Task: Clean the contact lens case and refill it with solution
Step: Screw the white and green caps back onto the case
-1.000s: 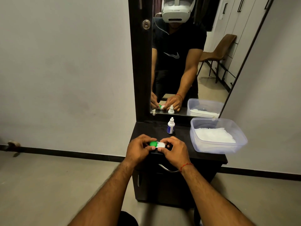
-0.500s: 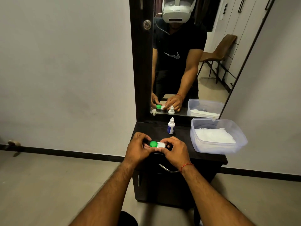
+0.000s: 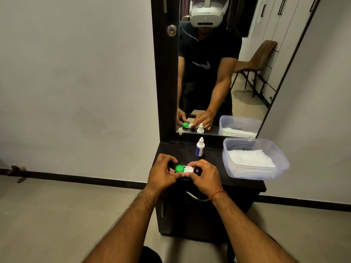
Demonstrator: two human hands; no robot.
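Observation:
The contact lens case [image 3: 183, 169] has a green cap on its left well and a white cap on its right well. I hold it just above the front of the black dresser top [image 3: 212, 164]. My left hand [image 3: 161, 174] grips the green-capped end, fingers curled around it. My right hand [image 3: 204, 176] pinches the white-capped end between thumb and fingertips. Both caps are on. A small white solution bottle [image 3: 199, 148] with a blue label stands upright behind the case, closed.
A clear plastic tub [image 3: 266, 172] holding white tissues sits on the right of the dresser top. A tall mirror [image 3: 218, 63] rises behind and reflects me. A drawer handle [image 3: 197, 197] curves below the top's front edge. Bare floor lies to the left.
Both hands have shifted their fingers slightly on the case, so the green and white caps show more. The case stays in the same place.

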